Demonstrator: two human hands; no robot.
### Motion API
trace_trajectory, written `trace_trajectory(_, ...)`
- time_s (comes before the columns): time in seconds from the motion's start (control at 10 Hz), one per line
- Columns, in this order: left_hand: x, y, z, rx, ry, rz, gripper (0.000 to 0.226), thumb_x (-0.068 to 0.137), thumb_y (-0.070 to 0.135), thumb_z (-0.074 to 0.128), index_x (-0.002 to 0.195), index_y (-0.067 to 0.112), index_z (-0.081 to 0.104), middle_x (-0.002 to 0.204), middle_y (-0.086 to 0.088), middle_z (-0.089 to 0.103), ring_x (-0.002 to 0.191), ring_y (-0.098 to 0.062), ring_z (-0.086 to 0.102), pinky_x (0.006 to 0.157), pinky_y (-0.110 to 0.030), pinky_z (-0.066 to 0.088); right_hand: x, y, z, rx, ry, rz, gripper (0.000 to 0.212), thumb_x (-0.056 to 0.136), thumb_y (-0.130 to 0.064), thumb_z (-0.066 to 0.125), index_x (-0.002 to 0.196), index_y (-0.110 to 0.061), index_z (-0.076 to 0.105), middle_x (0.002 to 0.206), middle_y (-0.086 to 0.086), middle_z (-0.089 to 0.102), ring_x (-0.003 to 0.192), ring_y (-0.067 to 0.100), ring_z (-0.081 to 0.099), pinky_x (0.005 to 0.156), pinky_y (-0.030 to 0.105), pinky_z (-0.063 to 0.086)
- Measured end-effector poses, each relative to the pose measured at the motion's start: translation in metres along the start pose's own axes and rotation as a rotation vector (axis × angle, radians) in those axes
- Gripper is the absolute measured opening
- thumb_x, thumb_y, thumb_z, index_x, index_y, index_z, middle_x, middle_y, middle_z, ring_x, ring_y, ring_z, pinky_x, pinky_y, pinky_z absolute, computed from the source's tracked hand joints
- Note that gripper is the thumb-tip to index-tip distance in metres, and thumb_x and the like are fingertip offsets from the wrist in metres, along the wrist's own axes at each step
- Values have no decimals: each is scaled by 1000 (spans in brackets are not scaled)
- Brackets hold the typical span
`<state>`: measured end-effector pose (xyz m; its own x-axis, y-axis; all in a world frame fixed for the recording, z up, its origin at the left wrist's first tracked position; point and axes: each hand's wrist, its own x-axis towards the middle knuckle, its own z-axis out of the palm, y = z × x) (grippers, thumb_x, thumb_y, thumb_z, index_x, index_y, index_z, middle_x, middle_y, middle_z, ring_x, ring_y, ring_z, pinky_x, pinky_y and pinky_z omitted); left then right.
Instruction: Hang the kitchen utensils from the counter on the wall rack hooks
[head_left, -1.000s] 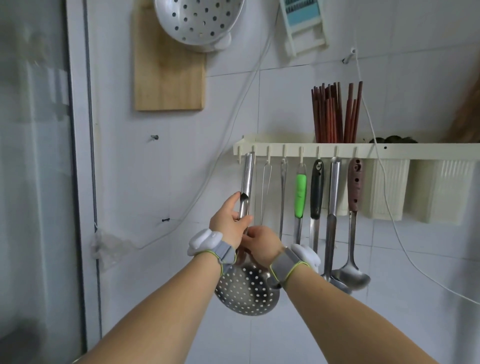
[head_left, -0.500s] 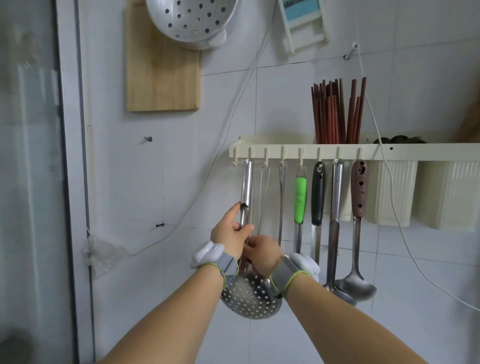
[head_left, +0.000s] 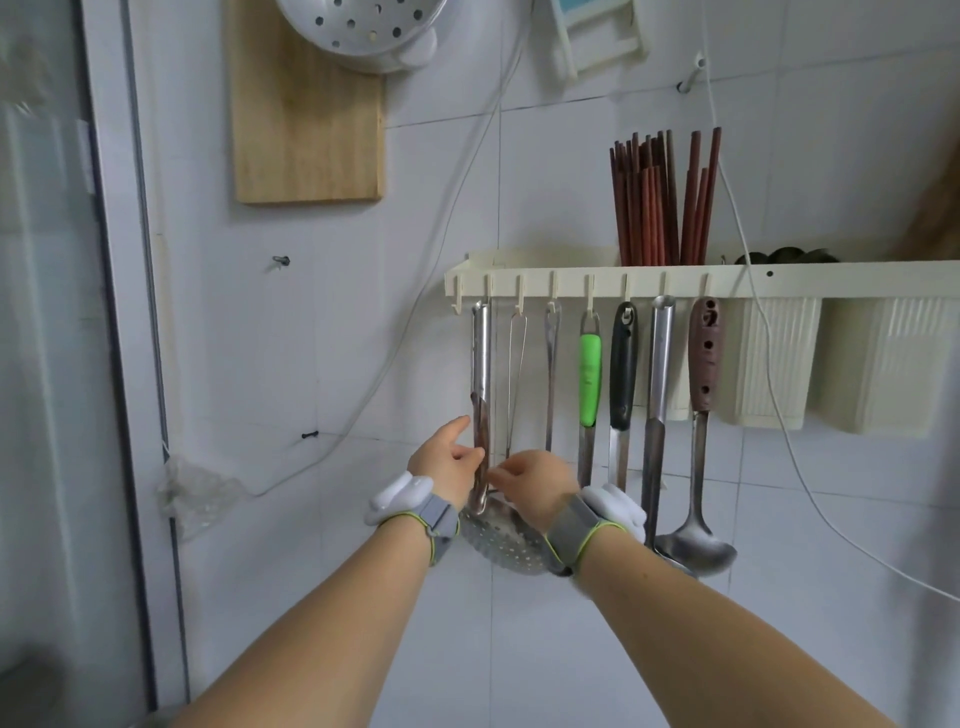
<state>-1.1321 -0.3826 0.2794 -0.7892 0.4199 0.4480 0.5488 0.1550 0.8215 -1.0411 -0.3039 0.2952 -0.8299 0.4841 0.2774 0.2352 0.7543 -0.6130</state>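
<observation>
Skimmer (head_left: 480, 395) hangs by its handle top from the second hook of the rack (head_left: 571, 273), perforated bowl low behind the wrists. This is the end of a hanging step: the tool looks seated on its hook. The left hand (head_left: 447, 462) is beside the lower handle, fingers spread loose, thumb near the metal but not gripping. The right hand (head_left: 535, 480) is just right of the handle, fingers curled lightly, holding nothing that I can make out. Next, both hands need to draw back gently so the skimmer does not swing into the thin tongs (head_left: 516, 384) beside it, then go for whatever is left. Half a second earlier the left fingers were wrapped on the handle; now they have let go, and the handle sits higher against the hook.
</observation>
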Motion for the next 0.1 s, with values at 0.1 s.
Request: trace_trajectory(0.1, -2, -2, 0, 4, 17, -39, 45, 89, 21, 50, 133, 25, 44, 105, -4, 65, 85, -16, 53, 80, -22, 39, -2, 5, -8, 104, 54, 97, 34, 90, -31, 51, 62, -16, 59, 68, 5, 61, 61, 19, 54, 63, 28, 47)
